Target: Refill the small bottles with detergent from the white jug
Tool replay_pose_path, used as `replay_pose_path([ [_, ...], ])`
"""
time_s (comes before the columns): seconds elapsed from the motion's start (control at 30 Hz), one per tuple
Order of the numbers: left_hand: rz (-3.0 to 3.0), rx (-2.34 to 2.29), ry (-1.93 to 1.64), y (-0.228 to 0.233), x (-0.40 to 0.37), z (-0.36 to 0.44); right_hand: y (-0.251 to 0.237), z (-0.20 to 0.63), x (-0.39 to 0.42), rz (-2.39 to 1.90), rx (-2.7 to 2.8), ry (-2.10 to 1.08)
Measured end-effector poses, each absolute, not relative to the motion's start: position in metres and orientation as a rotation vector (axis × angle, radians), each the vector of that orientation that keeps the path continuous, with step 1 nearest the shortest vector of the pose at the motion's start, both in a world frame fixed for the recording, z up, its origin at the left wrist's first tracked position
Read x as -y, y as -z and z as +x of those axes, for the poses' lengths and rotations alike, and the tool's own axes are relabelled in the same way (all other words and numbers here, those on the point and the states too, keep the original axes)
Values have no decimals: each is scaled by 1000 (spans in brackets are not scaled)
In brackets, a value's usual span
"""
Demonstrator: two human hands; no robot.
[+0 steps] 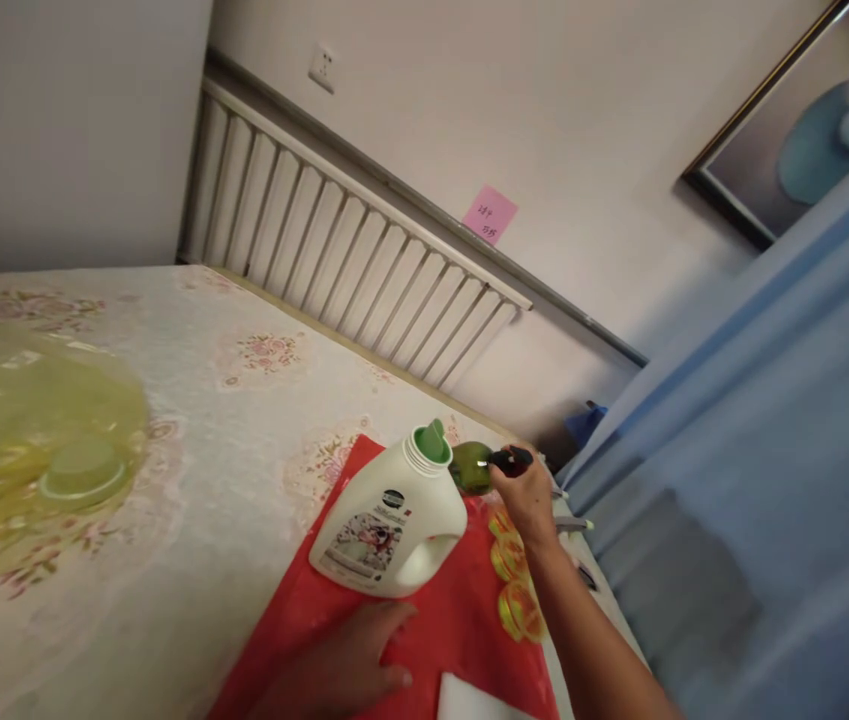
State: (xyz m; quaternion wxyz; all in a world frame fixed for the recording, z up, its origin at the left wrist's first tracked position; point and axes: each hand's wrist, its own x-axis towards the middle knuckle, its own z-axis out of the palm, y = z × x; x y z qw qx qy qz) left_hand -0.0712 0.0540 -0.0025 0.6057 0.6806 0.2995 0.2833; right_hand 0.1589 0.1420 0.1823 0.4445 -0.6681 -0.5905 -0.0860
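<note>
My right hand (525,495) is closed around the dark upper end of a green bottle (473,467), which is tilted on its side behind the detergent jug. The jug (386,530) is off-white with a printed label, stands uncapped on a red plastic sheet (461,610), and shows a green pour spout (433,440) in its mouth. Just in front of the jug's base, my left hand (349,655) is slightly blurred, with thumb and fingers apart and nothing in it. Several yellow-orange round pieces (518,608) lie beside my right forearm.
A translucent yellow bag (34,400) with a round green lid-like shape (85,468) lies on the floral tablecloth (206,480) at left. A white block (473,700) shows at the bottom edge. Behind the table are a radiator (334,240) and wall; a blue curtain (754,440) hangs at right.
</note>
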Motion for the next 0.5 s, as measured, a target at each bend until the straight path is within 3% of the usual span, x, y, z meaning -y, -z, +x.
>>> replay_pose_path([
  [0.23, 1529, -694, -688, 0, -52, -65, -163, 184, -44, -1755, 1402, 67],
  [0.5, 1614, -593, -703, -36, -47, -73, -132, 143, 14, -1777, 1528, -127],
])
